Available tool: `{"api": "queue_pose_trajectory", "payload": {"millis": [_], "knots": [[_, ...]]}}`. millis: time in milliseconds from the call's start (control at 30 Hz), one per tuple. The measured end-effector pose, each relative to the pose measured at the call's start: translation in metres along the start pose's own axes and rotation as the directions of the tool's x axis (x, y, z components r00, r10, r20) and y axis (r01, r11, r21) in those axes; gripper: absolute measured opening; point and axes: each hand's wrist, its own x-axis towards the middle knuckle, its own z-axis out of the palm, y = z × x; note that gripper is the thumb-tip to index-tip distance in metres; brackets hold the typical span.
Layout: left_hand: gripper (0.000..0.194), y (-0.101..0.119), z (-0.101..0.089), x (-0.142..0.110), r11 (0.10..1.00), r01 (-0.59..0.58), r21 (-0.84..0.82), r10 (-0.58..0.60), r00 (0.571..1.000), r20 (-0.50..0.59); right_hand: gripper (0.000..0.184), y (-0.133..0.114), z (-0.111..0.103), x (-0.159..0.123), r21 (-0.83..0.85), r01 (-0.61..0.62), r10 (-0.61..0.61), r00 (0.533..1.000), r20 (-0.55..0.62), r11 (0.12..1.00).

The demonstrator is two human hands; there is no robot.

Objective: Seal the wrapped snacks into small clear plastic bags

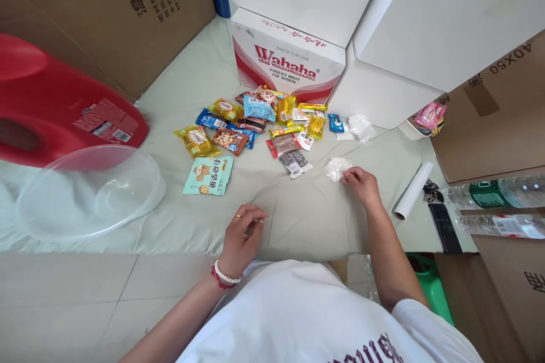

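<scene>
My right hand [363,184] pinches the near right edge of a crumpled clear plastic bag [337,169] lying on the cloth. My left hand [243,233] hovers near the front edge of the table, its fingers loosely curled with a gap to the thumb and nothing visible in them. Beyond it lies a mint-green snack packet [208,176] with a cartoon animal. A grey-and-white sachet [294,163] and a red-edged brown packet [284,146] lie between the hands, farther back. Another crumpled clear plastic bag [361,127] rests behind the first, beside a small blue packet [335,123].
Several wrapped snacks [230,140] are heaped before a Wahaha water carton [289,62]. To the left stand a clear plastic basin [157,190] and a red jug [85,102]. A white roll [414,190], a black phone-like object [444,229] and bottles [506,191] lie right.
</scene>
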Motion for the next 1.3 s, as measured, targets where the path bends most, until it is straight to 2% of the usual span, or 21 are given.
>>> {"api": "queue_pose_trajectory", "payload": {"millis": [33, 100, 200, 267, 333, 400, 500, 600, 667, 733, 833, 967, 1067, 1133, 1200, 1267, 1300], "knots": [[0.018, 0.001, 0.000, 0.002, 1.000, 0.005, -0.005, -0.005, 1.000, -0.002, 0.026, -0.001, 0.000, -0.001, 0.027, -0.015, 0.015, 0.999, -0.032, 1.000], [0.017, 0.003, 0.002, 0.007, 1.000, 0.003, -0.011, -0.003, 1.000, 0.007, 0.027, -0.005, 0.003, -0.002, -0.026, 0.042, -0.044, 0.995, -0.093, 0.999], [0.018, 0.007, 0.008, 0.014, 1.000, -0.009, -0.020, 0.010, 0.999, 0.043, 0.025, -0.007, 0.014, -0.001, -0.211, 0.186, -0.200, 0.979, -0.048, 0.960], [0.018, 0.009, 0.012, 0.015, 1.000, -0.006, -0.031, 0.008, 0.997, 0.071, 0.022, -0.006, 0.019, 0.001, -0.230, 0.199, -0.213, 0.976, -0.038, 0.953], [0.019, 0.010, 0.013, 0.015, 0.999, 0.008, -0.041, -0.004, 0.996, 0.094, 0.021, -0.006, 0.017, 0.002, -0.086, 0.114, -0.121, 0.988, -0.092, 0.990], [0.019, 0.011, 0.014, 0.015, 0.998, 0.028, -0.051, -0.023, 0.995, 0.101, 0.021, -0.010, 0.011, 0.000, 0.164, 0.018, 0.002, 0.993, -0.119, 0.986], [0.019, 0.016, 0.019, 0.020, 0.995, 0.051, -0.085, -0.041, 0.993, 0.110, 0.024, -0.026, 0.003, -0.014, 0.484, -0.009, 0.078, 0.989, -0.122, 0.875], [0.021, 0.028, 0.034, 0.034, 0.975, 0.113, -0.190, -0.081, 0.982, 0.169, 0.025, -0.048, 0.013, -0.041, 0.678, -0.022, 0.086, 0.994, -0.061, 0.734], [0.029, 0.037, 0.048, 0.045, 0.931, 0.212, -0.296, -0.137, 0.958, 0.253, 0.026, -0.060, 0.028, -0.062, 0.734, -0.103, 0.060, 0.995, 0.085, 0.671], [0.036, 0.045, 0.062, 0.054, 0.870, 0.312, -0.381, -0.163, 0.912, 0.376, 0.025, -0.068, 0.043, -0.078, 0.729, -0.178, 0.005, 0.973, 0.232, 0.662], [0.039, 0.045, 0.074, 0.062, 0.808, 0.387, -0.445, -0.149, 0.864, 0.480, 0.024, -0.069, 0.055, -0.088, 0.739, -0.230, -0.028, 0.947, 0.319, 0.633], [0.043, 0.030, 0.070, 0.061, 0.733, 0.461, -0.500, -0.262, 0.870, 0.418, 0.028, -0.060, 0.048, -0.079, 0.821, -0.302, 0.072, 0.949, 0.306, 0.485], [0.043, 0.017, 0.060, 0.058, 0.686, 0.485, -0.542, -0.316, 0.870, 0.378, 0.027, -0.051, 0.039, -0.070, 0.850, -0.310, 0.118, 0.950, 0.288, 0.425], [0.041, 0.012, 0.054, 0.057, 0.679, 0.483, -0.553, -0.325, 0.873, 0.363, 0.024, -0.046, 0.035, -0.065, 0.858, -0.265, 0.132, 0.964, 0.230, 0.439], [0.039, 0.011, 0.048, 0.058, 0.703, 0.469, -0.535, -0.319, 0.880, 0.352, 0.021, -0.043, 0.030, -0.061, 0.847, -0.131, 0.132, 0.989, 0.073, 0.516], [0.036, 0.012, 0.043, 0.059, 0.762, 0.431, -0.483, -0.290, 0.894, 0.341, 0.019, -0.042, 0.024, -0.054, 0.730, 0.048, 0.096, 0.983, -0.154, 0.682], [0.034, 0.014, 0.042, 0.060, 0.807, 0.393, -0.440, -0.263, 0.907, 0.328, 0.019, -0.042, 0.021, -0.049, 0.604, 0.107, 0.049, 0.970, -0.236, 0.790]]}}
